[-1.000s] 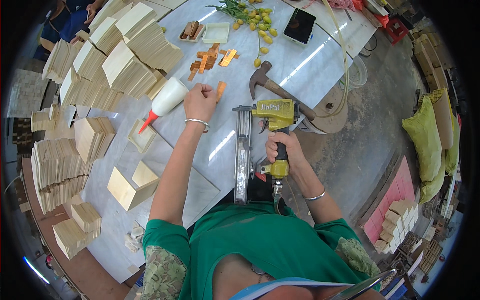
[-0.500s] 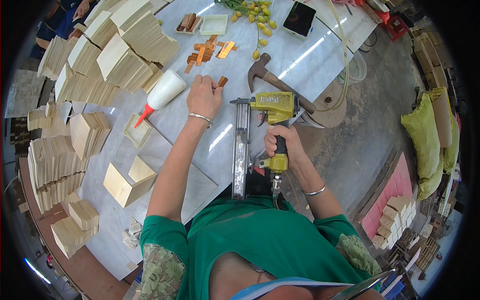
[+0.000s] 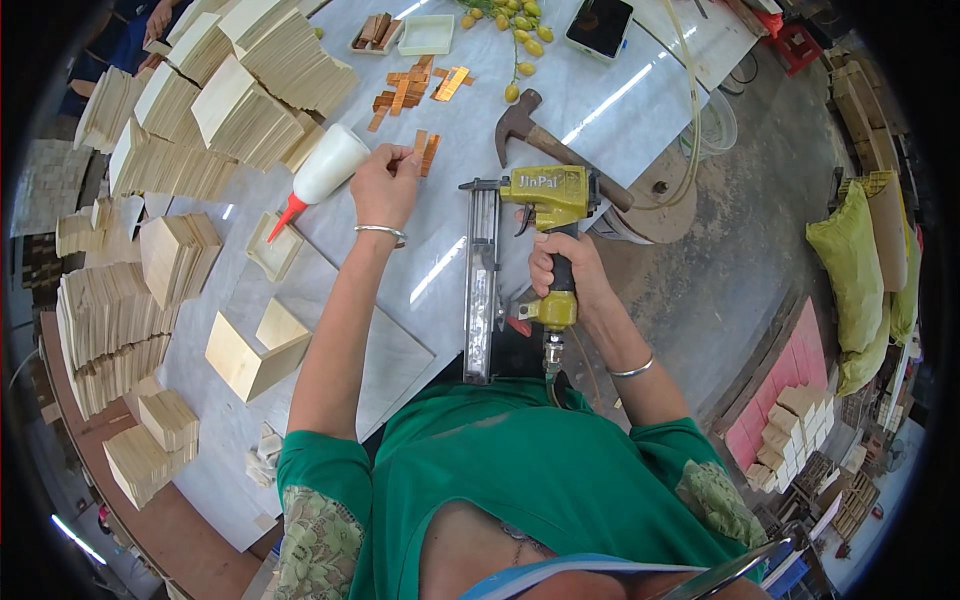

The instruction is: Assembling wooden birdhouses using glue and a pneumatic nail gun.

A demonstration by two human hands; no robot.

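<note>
My right hand (image 3: 567,265) is wrapped round the grip of a yellow-green pneumatic staple gun (image 3: 548,192). Its long metal magazine (image 3: 481,290) lies to the left, pointing down toward my body. Thumb and fingertips of my left hand (image 3: 386,190) pinch a short copper-coloured staple strip (image 3: 420,141). Right beside that strip is another copper strip (image 3: 431,156). A pile of such strips (image 3: 402,90) lies farther off on the table. Left of my left hand, a white glue bottle (image 3: 331,163) lies with its red nozzle over a small tray (image 3: 267,256).
Stacks of thin wooden boards (image 3: 245,115) line the table's left side. An angled wooden piece (image 3: 250,358) stands near my left forearm. A hammer (image 3: 550,145), a phone (image 3: 598,27) and yellow fruit (image 3: 515,40) are on the marble-look table (image 3: 440,225). An air hose (image 3: 690,120) curves at right.
My left hand has shifted left and slightly nearer, and a copper strip now stands up between its fingertips. The staple gun has risen slightly in the view, still in my right hand.
</note>
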